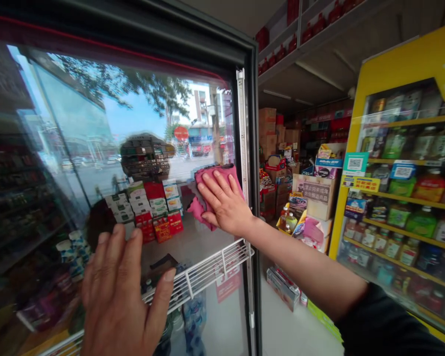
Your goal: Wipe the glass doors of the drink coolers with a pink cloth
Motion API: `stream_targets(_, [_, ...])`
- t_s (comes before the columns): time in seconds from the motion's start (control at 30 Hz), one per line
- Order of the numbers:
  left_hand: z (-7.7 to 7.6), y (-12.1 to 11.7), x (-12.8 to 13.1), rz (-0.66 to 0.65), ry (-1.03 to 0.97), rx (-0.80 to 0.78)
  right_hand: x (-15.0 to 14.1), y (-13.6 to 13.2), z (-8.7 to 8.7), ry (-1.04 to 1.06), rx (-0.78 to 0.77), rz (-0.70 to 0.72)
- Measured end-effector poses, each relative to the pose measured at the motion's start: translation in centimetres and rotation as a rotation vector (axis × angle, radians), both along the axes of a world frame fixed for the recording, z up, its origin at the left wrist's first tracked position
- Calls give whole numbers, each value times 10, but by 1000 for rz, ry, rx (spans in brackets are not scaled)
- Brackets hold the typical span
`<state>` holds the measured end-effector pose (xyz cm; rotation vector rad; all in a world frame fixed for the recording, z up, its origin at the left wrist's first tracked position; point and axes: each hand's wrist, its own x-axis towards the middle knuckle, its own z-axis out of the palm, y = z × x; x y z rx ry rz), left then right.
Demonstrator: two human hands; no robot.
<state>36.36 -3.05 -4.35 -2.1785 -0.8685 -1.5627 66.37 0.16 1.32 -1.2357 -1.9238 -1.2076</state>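
Note:
My right hand [222,200] presses a pink cloth [217,178] flat against the glass door [96,148] of a drinks fridge, near the door's right edge. The fingers lie spread over the cloth. My left hand [120,291] rests open and flat on the same glass, lower and to the left, fingers pointing up. The glass reflects a street, trees and sky. Behind it show shelves with bottles and a white wire rack [203,269].
The door's black frame [252,198] stands at mid-picture. To the right is a yellow shelf unit [393,198] full of bottled drinks. Stacked cardboard boxes [270,133] and goods fill the back. Packages [282,287] lie on the pale floor.

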Motion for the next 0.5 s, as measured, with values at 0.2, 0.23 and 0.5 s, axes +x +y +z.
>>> stream_targets(0.2, [-3, 0, 8, 2, -37, 38, 2, 8, -3, 149, 88, 47])
stream_targets(0.23, [-3, 0, 9, 6, -43, 44, 0, 11, 3, 179, 110, 62])
stream_targets(0.5, [13, 4, 11, 49, -46, 95, -31, 19, 145, 313, 150, -164])
